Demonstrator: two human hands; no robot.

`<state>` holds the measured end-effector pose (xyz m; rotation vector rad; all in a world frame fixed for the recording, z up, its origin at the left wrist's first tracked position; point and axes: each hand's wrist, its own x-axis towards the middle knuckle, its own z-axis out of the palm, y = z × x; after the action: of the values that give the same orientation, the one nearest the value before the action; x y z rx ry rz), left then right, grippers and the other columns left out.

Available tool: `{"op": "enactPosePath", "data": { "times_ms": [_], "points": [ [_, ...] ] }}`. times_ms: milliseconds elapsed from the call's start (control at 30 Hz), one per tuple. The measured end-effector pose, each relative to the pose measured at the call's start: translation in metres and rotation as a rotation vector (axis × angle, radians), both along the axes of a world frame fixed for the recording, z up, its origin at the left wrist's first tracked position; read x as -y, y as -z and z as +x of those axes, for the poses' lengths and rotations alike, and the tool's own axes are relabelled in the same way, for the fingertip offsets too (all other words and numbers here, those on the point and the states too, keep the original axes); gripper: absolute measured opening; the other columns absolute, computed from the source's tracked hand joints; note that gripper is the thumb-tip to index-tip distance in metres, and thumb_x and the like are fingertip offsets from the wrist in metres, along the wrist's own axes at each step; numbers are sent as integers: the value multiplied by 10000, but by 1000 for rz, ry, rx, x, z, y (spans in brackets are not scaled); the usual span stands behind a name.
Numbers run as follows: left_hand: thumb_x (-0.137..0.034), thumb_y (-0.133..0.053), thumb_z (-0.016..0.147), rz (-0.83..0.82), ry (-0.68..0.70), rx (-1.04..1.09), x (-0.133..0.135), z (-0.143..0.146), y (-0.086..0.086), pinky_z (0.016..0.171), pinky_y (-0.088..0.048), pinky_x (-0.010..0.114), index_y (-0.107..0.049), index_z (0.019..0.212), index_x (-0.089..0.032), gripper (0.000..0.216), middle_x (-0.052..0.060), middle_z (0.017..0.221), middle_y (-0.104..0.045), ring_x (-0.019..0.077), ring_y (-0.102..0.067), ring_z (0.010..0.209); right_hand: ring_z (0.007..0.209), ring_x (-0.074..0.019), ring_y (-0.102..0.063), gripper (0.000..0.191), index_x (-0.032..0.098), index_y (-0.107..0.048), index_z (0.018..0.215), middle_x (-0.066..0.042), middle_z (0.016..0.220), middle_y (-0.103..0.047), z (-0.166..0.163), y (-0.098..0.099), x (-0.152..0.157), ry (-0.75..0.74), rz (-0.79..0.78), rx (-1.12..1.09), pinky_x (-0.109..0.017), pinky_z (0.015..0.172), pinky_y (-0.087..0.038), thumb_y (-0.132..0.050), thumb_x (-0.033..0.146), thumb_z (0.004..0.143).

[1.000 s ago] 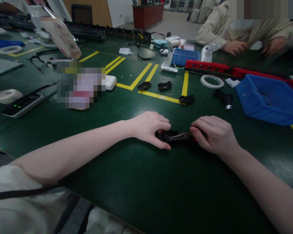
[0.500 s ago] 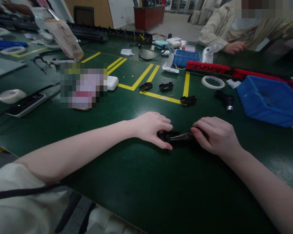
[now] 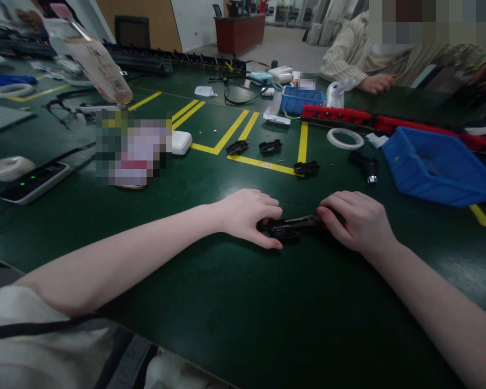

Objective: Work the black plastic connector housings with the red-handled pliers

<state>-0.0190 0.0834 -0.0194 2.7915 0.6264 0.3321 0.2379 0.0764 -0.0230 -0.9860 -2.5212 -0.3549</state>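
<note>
My left hand point(image 3: 253, 217) is curled around a small black plastic part point(image 3: 281, 229) on the green table, thumb on the near side and fingers on the far side. My right hand point(image 3: 354, 219) is closed on a slim metal plier-like tool point(image 3: 303, 221), with a bit of red showing by the fingers. Its narrow end points left and lies over or against the black part; the exact contact is too dark to make out. Beyond the hands, similar black parts lie by the yellow tape: one at left point(image 3: 237, 147), one in the middle point(image 3: 270, 146), one at right point(image 3: 306, 168).
At right are a blue bin point(image 3: 437, 167), a tape roll point(image 3: 345, 139) and a black object with a metal end point(image 3: 364, 166). A phone point(image 3: 135, 154), white case point(image 3: 181, 142), bottle point(image 3: 99, 67) and power strip point(image 3: 36, 182) occupy the left. Another person's hand point(image 3: 376, 84) rests across the table.
The tool has tilted, its narrow end now further up the black part, so more of the part shows below it. Both hands keep their hold. The view has shifted slightly.
</note>
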Motion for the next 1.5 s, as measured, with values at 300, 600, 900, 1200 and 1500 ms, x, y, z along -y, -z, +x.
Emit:
{"op": "enactPosePath", "data": {
  "times_ms": [300, 600, 900, 1200, 1500],
  "points": [
    [-581, -578, 809, -25, -10, -25, 1, 0, -3, 602, -349, 260, -525, 727, -165, 427, -6, 730, -564, 136, -507, 645, 770, -207, -603, 285, 143, -619, 843, -91, 826, -667, 1, 2, -1, 153, -69, -18, -352, 716, -455, -430, 339, 930],
    [-581, -581, 803, -59, -13, -26, 0, 0, -2, 603, -340, 259, -527, 757, -166, 421, -26, 712, -539, 127, -495, 643, 1062, -302, -570, 505, 155, -590, 1143, -137, 1137, -625, 40, 5, 3, 190, -182, 31, -493, 902, -455, -503, 556, 848],
    [-568, -578, 813, -113, -35, -36, 1, 3, -4, 618, -357, 264, -550, 760, -171, 401, -24, 714, -563, 128, -504, 640, 1019, -322, -584, 481, 221, -520, 1189, -135, 1123, -574, 59, 12, 39, 420, -279, -107, -488, 831, -513, -549, 528, 820],
    [-557, -585, 816, -141, -26, -24, 2, 2, -3, 627, -375, 272, -553, 782, -173, 386, -28, 726, -569, 132, -518, 658, 866, -343, -633, 483, 222, -473, 1168, -135, 973, -630, 47, -7, 63, 290, 43, -24, -666, 960, -338, -638, 410, 755],
    [-545, -595, 824, -136, -13, -17, 0, 0, -2, 637, -380, 267, -551, 856, -174, 375, -27, 750, -579, 134, -548, 685, 1043, -423, -586, 476, 282, -517, 1177, -99, 990, -665, 36, -9, 81, 236, -6, -85, -731, 986, -260, -639, 409, 735]
  ]
}}
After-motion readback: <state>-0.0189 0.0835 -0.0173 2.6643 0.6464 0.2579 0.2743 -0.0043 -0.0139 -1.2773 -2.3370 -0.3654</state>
